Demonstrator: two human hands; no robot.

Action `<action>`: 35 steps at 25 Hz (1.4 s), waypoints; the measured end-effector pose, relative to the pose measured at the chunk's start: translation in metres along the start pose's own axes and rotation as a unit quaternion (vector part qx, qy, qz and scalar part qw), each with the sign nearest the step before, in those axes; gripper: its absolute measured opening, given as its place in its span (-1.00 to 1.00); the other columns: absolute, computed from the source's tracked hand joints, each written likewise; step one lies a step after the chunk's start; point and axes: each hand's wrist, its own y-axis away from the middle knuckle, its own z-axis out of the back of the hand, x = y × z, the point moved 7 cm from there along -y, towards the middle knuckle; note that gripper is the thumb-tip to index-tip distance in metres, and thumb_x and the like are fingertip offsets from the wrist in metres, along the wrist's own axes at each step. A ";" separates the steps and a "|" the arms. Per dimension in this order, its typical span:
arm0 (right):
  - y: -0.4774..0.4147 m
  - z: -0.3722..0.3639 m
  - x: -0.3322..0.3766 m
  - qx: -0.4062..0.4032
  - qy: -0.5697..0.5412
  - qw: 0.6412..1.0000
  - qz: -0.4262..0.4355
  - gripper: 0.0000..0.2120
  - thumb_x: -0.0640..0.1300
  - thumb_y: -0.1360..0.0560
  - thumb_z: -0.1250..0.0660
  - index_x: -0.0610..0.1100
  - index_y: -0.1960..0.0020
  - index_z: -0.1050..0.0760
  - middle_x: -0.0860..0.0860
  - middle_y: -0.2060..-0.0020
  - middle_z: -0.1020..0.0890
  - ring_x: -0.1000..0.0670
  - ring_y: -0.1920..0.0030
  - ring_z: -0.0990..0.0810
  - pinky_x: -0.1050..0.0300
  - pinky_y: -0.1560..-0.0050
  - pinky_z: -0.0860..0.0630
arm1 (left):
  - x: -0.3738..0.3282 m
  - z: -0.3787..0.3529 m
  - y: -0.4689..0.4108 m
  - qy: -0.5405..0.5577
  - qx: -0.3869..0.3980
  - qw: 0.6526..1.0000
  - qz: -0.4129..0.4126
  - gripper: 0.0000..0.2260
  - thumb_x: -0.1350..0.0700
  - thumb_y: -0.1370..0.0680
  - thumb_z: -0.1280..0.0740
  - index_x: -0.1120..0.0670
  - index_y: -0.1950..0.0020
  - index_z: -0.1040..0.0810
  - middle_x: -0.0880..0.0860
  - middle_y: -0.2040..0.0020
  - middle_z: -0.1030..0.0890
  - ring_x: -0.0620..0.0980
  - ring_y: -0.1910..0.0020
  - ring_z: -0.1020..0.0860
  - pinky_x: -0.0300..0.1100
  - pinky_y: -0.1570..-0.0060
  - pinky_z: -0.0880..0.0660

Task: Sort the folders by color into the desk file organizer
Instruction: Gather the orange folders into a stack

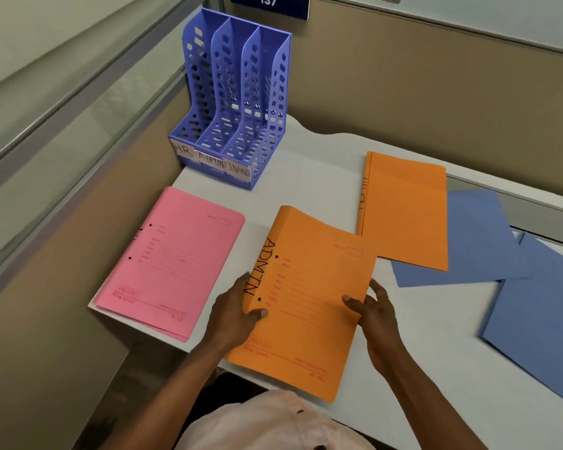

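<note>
Orange ADMIN folder (pixel 309 287): long axis runs forward; file organizer (pixel 231 102) ahead-left.
Left hand (pixel 234 310): grips spine, nearer organizer.
Right hand (pixel 377 316): grips opposite edge.

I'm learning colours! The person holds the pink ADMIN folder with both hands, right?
Not quite. The head view shows the ADMIN folder is orange, held by the left hand and right hand. The pink folders lie untouched beside it.
</note>
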 end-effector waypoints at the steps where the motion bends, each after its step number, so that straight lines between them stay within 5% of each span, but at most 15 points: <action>1: -0.002 -0.015 -0.002 0.004 0.013 1.000 -0.010 -0.27 -0.14 -0.56 -0.53 0.03 -0.61 -0.25 -0.02 -0.30 -0.65 -0.07 -0.24 -0.64 -0.08 -0.22 -0.53 | 0.011 0.006 -0.003 -0.006 -0.003 1.000 0.010 -0.17 0.05 -0.48 -0.56 -0.08 -0.64 -0.18 -0.21 -0.29 -0.53 -0.08 -0.20 -0.57 0.05 -0.28 -0.55; 6: -0.017 -0.064 -0.016 0.004 0.067 0.997 -0.033 -0.30 -0.09 -0.58 -0.52 -0.05 -0.57 -0.19 -0.02 -0.26 -0.54 -0.07 -0.19 -0.57 -0.06 -0.18 -0.49 | 0.047 0.022 -0.020 -0.036 0.004 0.999 0.020 -0.29 0.10 -0.47 -0.57 -0.04 -0.49 -0.25 -0.06 -0.23 -0.60 0.00 -0.15 -0.59 -0.01 -0.13 -0.58; 11: -0.028 -0.077 -0.028 -0.038 0.124 0.991 -0.016 -0.35 -0.10 -0.57 -0.52 -0.02 -0.59 -0.37 -0.06 -0.30 -0.64 -0.07 -0.19 -0.65 -0.12 -0.24 -0.59 | 0.061 0.032 -0.041 -0.095 0.000 0.995 0.006 -0.44 -0.01 -0.42 -0.59 -0.01 -0.37 -0.47 0.00 -0.17 -0.47 0.03 -0.15 -0.51 -0.03 -0.08 -0.55; 17: -0.031 -0.084 -0.042 -0.101 0.218 0.971 -0.023 -0.27 -0.03 -0.54 -0.53 -0.09 -0.63 -0.35 -0.10 -0.19 -0.68 -0.16 -0.21 -0.65 -0.23 -0.33 -0.58 | 0.077 0.028 -0.060 -0.129 0.025 0.991 -0.002 -0.61 0.06 -0.43 -0.59 0.04 -0.17 -0.55 0.00 -0.09 -0.41 0.04 -0.18 -0.42 -0.02 -0.09 -0.51; 22: -0.031 -0.097 -0.062 -0.146 0.309 0.939 -0.024 -0.52 -0.08 -0.52 -0.53 -0.40 -0.27 -0.55 -0.29 -0.08 -0.70 -0.26 -0.02 -0.69 -0.25 -0.13 -0.63 | 0.081 0.034 -0.072 -0.146 0.042 0.988 -0.023 -0.60 0.06 -0.43 -0.60 0.06 -0.19 -0.57 0.04 -0.12 -0.43 0.06 -0.18 -0.43 0.02 -0.11 -0.54; 26: -0.042 -0.091 -0.090 -0.149 0.388 0.909 -0.014 -0.22 0.12 -0.47 -0.54 -0.22 -0.56 -0.43 -0.22 -0.37 -0.53 -0.25 -0.36 -0.57 -0.30 -0.36 -0.57 | 0.078 0.037 -0.074 -0.182 0.055 0.981 -0.032 -0.59 0.02 -0.46 -0.56 0.08 -0.23 -0.53 0.06 -0.18 -0.42 0.08 -0.23 -0.42 0.02 -0.04 -0.56; 31: -0.014 -0.079 -0.056 -0.184 0.382 0.906 -0.013 -0.43 0.01 -0.53 -0.54 -0.12 -0.49 -0.53 -0.18 -0.43 -0.54 -0.20 -0.43 -0.52 -0.20 -0.45 -0.49 | 0.056 0.040 -0.057 -0.273 0.003 0.959 -0.078 -0.57 -0.02 -0.53 -0.47 0.06 -0.32 -0.45 0.04 -0.26 -0.43 0.05 -0.27 -0.41 -0.06 0.12 -0.59; 35: 0.006 -0.045 -0.050 -0.202 0.318 0.926 -0.031 -0.66 -0.04 -0.59 -0.49 -0.10 -0.33 -0.64 -0.09 -0.28 -0.68 -0.10 -0.29 -0.64 -0.09 -0.40 -0.53 | 0.024 0.039 -0.049 -0.231 -0.044 0.955 -0.183 -0.71 0.06 -0.51 -0.49 0.07 -0.19 -0.58 0.02 -0.17 -0.55 0.06 -0.20 -0.50 -0.04 0.21 -0.61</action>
